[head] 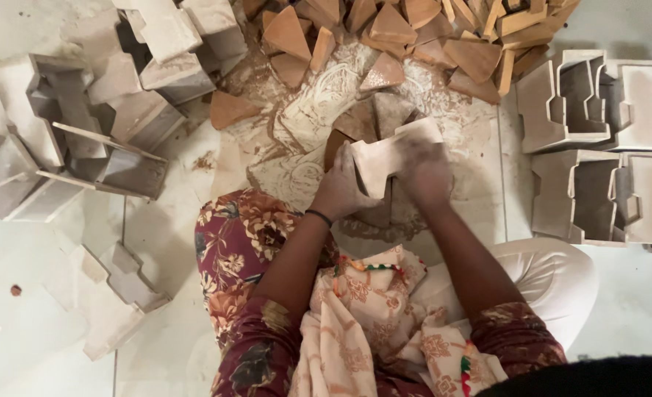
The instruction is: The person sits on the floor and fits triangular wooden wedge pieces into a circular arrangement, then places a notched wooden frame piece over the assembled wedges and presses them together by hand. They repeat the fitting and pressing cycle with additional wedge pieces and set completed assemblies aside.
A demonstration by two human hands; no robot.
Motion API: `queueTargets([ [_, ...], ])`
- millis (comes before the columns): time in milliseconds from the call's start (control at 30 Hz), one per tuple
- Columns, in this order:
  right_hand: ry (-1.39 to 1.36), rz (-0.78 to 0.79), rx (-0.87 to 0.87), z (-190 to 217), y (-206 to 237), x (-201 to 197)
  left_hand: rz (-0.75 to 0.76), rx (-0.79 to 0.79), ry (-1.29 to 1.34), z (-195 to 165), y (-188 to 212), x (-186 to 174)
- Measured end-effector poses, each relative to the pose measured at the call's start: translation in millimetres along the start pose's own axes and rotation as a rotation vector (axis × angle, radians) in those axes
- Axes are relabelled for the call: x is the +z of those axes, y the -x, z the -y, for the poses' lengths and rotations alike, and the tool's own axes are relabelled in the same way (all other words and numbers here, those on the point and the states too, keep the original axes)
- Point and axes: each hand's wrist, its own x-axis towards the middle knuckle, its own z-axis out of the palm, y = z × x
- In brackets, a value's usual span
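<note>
Both arms reach forward from the body and converge ahead of the lap, elbows bent and set apart, forearms bare below patterned sleeves. The left hand (338,192) curls inward with its fingers wrapped and knuckles turned up, a thin dark band round its wrist. The right hand (427,173) sits just beside it, slightly farther forward, palm down and fingers closed in a grasp; it is blurred and dusted pale. The two hands face each other, closing from opposite sides

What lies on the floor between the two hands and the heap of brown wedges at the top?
In the head view, dusty floor with a few loose wedges lies between the hands and the heap.
</note>
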Motion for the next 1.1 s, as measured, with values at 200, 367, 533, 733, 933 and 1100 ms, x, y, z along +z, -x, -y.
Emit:
queueTargets([
  [200,-0.13,0.286,-0.068,18.8,-8.2,0.5,-0.121,0.079,0.03,4.9,2.8,4.1],
  [367,0.022,0.052,0.167,-4.6,-9.2,-5.3,-0.038,0.01,0.042,2.6,-0.5,3.5],
  [533,-0.121,0.17,-0.167,20.7,-5.3,9.0,-0.095,0.049,0.039,3.6,-2.6,4.3],
  [733,-0.026,0.039,0.185,4.9,-23.5,6.7,-0.03,-0.061,0.085,-8.4,3.7,-6.3],
  [933,-0.308,0.056,-0.072,29.1,-19.1,-1.1,0.039,-0.123,0.104,-11.5,1.2,-11.8],
  [1100,-0.231,0.085,0.161,27.9,-32.3,-6.8,-0.055,-0.05,0.147,-6.5,2.3,-4.1],
])
